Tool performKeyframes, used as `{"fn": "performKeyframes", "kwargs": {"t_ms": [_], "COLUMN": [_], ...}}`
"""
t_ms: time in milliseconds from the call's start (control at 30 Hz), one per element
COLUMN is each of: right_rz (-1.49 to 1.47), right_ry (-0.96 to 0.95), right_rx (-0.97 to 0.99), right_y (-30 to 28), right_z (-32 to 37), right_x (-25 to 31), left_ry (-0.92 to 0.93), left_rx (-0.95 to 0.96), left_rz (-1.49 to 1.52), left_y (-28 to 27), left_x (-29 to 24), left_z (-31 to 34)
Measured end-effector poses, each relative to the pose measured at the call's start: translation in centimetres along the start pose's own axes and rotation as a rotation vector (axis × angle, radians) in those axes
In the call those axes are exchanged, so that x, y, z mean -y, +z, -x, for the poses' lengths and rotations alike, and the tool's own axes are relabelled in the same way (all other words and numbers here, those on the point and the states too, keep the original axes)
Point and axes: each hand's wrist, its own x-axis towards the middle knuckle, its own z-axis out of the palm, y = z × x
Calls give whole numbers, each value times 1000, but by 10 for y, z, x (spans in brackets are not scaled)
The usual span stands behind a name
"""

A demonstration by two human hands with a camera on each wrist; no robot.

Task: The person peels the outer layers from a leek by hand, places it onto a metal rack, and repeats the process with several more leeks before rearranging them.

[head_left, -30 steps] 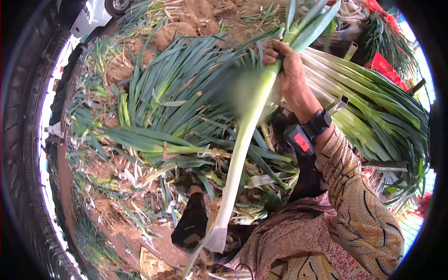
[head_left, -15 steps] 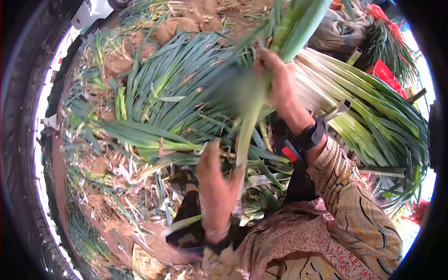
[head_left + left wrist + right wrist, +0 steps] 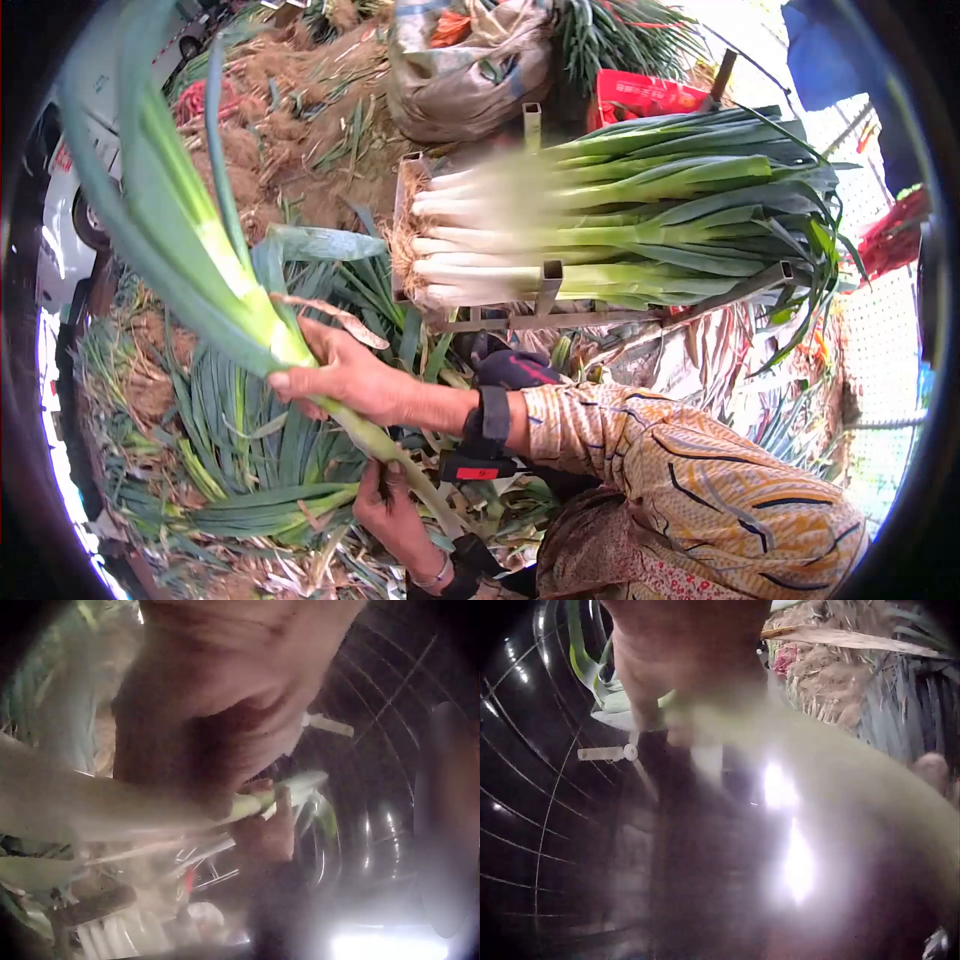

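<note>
We find the leek (image 3: 270, 325) aslant, the right hand (image 3: 350, 375) gripping nearer the leaves (image 3: 175, 165), the left hand (image 3: 397, 518) pinching lower down.

This looks like a farm shed or a covered yard full of leeks. A big messy heap of leeks (image 3: 225, 400) lies on the ground, with brown stringy roots (image 3: 270, 150) near it. More leeks (image 3: 610, 235) lie side by side in a metal rack (image 3: 549, 285). Behind it sits a big dirty sack (image 3: 465, 100). Part of a white car or truck (image 3: 62, 235) shows. The right wrist view shows a dark roof (image 3: 592, 862) with thin curved lines and something like a fan (image 3: 630, 753).
</note>
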Motion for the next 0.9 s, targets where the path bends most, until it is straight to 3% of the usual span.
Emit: {"fn": "performKeyframes", "kwargs": {"t_ms": [100, 200, 233, 300, 333, 400, 500, 600, 633, 733, 800, 833, 900], "right_rz": [41, 132, 178, 176, 149, 90, 39, 66, 54, 190, 38, -6, -94], "right_ry": [-64, -42, -6, -24, -77, -152, -157, -167, -137, -130, -144, -124, -79], "right_rx": [-75, -168, -232, -280, -291, -258, -289, -332, -341, -401, -398, -369, -343], "right_y": [4, 5, 6, -2, -2, -7, -10, -15, -19, -13, -30, -31, -34], "right_z": [7, 13, 17, 14, 13, 10, 5, -1, -3, 1, -7, -7, -5], "right_x": [4, 10, 14, 8, 8, 5, 10, 19, 19, 33, 24, 30, 35], "left_ry": [85, 83, 235, 178, 227, 245, 445, 558, 488, 348, 125, 140, 173], "left_rx": [-196, -284, -328, -366, -318, -239, -10, 24, -138, -353, -617, -545, -323], "left_rz": [-344, -200, -396, -217, -468, -589, -638, -545, -335, 265, 338, 243, 480], "left_y": [7, 16, 21, 26, 24, 25, 18, -9, -18, -70, -101, -136, -216], "left_x": [10, 21, 24, 35, 28, 13, -1, -11, -14, -6, -19, -7, 27], "left_z": [5, 10, 11, 8, 9, 11, 28, 67, 81, 140, 176, 200, 239]}}
